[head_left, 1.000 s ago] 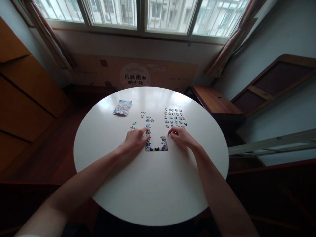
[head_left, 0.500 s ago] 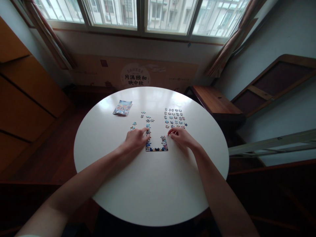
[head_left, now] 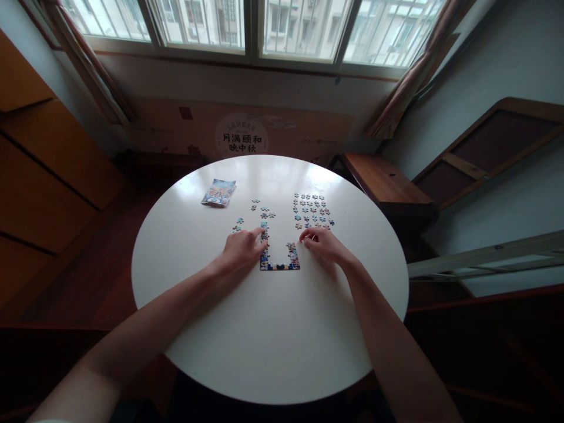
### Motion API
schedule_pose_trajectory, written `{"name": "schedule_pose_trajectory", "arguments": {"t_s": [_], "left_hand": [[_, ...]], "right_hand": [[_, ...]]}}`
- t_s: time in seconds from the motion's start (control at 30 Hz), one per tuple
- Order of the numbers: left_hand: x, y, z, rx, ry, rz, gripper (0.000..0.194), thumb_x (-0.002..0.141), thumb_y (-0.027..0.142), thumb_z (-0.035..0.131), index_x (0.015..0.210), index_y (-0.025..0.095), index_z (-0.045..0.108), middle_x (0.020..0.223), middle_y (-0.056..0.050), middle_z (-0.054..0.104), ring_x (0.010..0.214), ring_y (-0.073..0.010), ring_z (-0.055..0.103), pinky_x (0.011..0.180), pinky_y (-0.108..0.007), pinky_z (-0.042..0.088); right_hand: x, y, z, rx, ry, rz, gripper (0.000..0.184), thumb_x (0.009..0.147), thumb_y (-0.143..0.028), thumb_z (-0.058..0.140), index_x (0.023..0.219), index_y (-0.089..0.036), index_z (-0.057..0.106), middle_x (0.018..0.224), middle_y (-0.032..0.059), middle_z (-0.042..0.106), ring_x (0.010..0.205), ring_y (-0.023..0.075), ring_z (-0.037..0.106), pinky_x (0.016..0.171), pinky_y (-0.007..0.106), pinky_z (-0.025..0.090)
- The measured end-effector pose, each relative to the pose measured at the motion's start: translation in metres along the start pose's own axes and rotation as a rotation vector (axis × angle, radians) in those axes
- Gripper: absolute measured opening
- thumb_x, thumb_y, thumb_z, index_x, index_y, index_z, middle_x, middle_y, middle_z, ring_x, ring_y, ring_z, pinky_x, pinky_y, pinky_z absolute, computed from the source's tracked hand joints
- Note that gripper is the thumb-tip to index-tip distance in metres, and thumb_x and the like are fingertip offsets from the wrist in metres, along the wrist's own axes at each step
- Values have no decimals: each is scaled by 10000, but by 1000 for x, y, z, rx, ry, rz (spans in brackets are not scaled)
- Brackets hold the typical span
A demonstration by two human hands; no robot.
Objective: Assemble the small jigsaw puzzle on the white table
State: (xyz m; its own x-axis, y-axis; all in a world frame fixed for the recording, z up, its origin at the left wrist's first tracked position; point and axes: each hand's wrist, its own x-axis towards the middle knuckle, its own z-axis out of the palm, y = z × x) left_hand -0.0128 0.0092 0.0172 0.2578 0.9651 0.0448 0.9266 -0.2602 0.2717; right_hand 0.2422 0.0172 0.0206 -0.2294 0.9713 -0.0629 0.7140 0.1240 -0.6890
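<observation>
A partly joined jigsaw puzzle [head_left: 281,267] forms a U on the white round table [head_left: 273,341], with a longer left side and a shorter right side. My left hand [head_left: 242,245] rests against the left side, index finger and thumb apart and touching its pieces. Part of that column is hidden under the fingers. Just right of the puzzle, my right hand [head_left: 324,242] is low over the table with its fingers curled in. Whether a piece sits between those fingertips is hidden. Beyond it, loose jigsaw pieces [head_left: 309,203] are laid out in rows.
More loose pieces [head_left: 265,209] lie above and left of the puzzle. A colourful printed packet [head_left: 219,192] is at the table's far left. A wooden bench [head_left: 383,176] stands behind the right edge, and a window [head_left: 295,29] is beyond the table.
</observation>
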Motion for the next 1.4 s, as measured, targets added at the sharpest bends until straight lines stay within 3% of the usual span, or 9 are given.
{"name": "schedule_pose_trajectory", "arguments": {"t_s": [0.27,0.53,0.9,1.4], "left_hand": [[0,1,-1,18,-15,-5,432,903,480,460,1264,282,590,902,-53,731,835,-238,677,745,-308,463],[0,1,0,23,-7,2,550,927,480,425,1437,276,417,849,-40,712,776,-214,665,727,-294,446],[-3,7,-2,37,-63,11,488,921,468,443,1347,256,550,883,-71,733,856,-239,679,753,-305,460],[-3,5,-1,49,-43,49,504,916,475,431,1345,239,554,875,-73,735,832,-249,680,713,-305,458]], "right_hand": [[0,0,0,-7,3,-5,213,795,-225,525,873,-173,716,812,42,663,663,131,534,612,244,387],[0,-1,-1,-8,3,-2,203,795,-217,527,861,-177,714,816,41,672,676,138,546,622,244,395],[0,-2,0,-8,15,3,211,786,-212,524,856,-171,719,804,45,671,657,136,537,612,244,393],[0,-2,0,-17,1,22,213,803,-217,522,881,-176,715,839,46,673,672,138,544,613,243,391]]}}
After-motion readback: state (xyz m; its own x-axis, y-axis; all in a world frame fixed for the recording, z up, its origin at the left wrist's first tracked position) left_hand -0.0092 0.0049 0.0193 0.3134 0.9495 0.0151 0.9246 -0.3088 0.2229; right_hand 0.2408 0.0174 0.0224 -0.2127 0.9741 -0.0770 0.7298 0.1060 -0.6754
